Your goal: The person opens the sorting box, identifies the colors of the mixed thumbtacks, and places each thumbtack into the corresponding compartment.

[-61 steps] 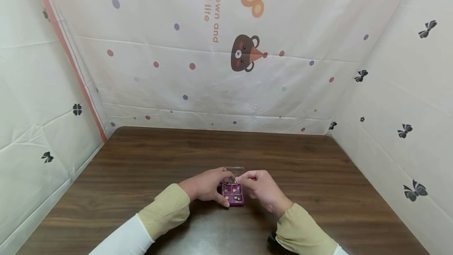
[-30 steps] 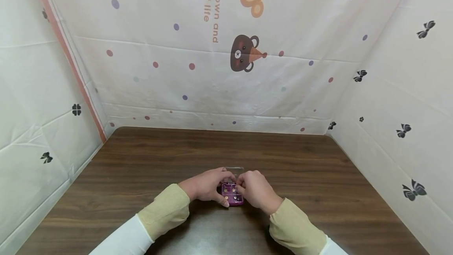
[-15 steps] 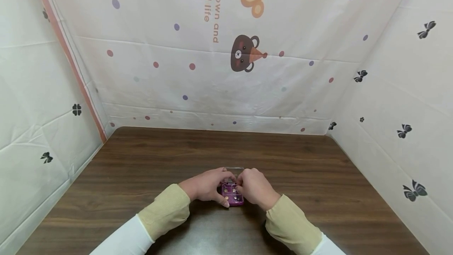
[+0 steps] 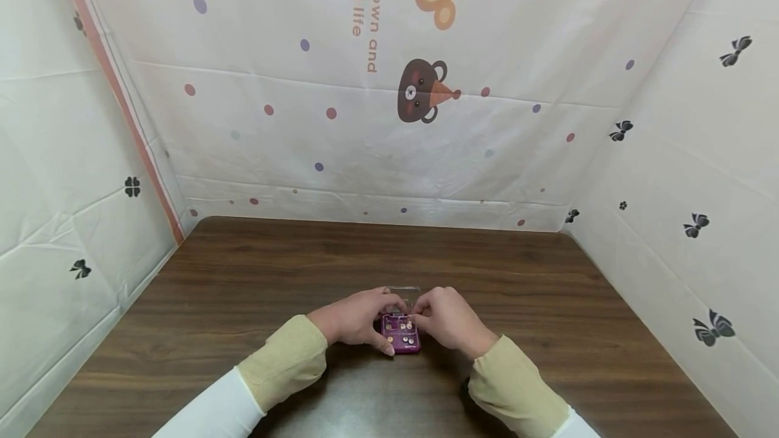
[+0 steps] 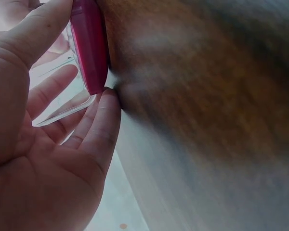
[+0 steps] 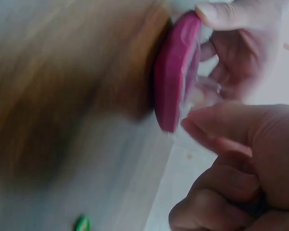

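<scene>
A small purple compartment box (image 4: 402,349) with a raised clear lid (image 4: 404,288) stands on the table in front of the person. Tiny pale and dark round pieces (image 4: 408,340) lie in its compartments. The left hand (image 4: 364,316) grips the box from the left, thumb at the front corner and fingers reaching behind by the lid. In the left wrist view, fingertips touch the box's far end. The right hand (image 4: 449,320) is at the right rear compartment, thumb and index fingertips close together at the rim, its other fingers curled. I cannot tell if a piece is between them.
The brown wood-grain table (image 4: 274,255) reaches to a printed cloth backdrop (image 4: 341,147), with cloth at both sides too. A small green thing (image 6: 82,224) shows blurred at the bottom of the right wrist view.
The right hand has dipped to the right rear compartment, then drawn back slightly right. Another small piece now shows in that compartment. The left hand and the box have stayed in place.
</scene>
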### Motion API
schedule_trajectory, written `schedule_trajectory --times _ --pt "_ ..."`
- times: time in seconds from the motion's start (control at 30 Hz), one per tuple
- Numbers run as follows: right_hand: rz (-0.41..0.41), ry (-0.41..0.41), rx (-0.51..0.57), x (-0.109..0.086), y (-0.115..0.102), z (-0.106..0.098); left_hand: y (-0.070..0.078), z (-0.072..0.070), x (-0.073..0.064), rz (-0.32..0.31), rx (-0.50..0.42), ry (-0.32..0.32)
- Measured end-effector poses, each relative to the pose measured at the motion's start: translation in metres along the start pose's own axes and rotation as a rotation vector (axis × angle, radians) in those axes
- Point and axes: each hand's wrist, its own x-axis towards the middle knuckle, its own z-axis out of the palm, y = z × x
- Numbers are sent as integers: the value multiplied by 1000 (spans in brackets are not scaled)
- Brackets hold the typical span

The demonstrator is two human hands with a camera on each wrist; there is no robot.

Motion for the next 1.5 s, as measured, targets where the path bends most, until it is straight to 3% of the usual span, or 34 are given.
schedule_trajectory --times 0.27,0.6,1.0,1.27,1.5 --pt "-57 -103 30 -13 27 -22 1 -1 1 -15 -2 -10" --pt "-37 -115 -63 -32 51 -36 3 -1 -1 0 14 3" --pt "-112 -93 -133 -46 51 -36 2 -1 -1 -10 25 -7" --pt "-74 -68 -163 -47 48 -30 1 0 -1 -9 16 -4" --pt "-97 -46 -186 -47 45 -30 0 1 -1 -4 8 6"
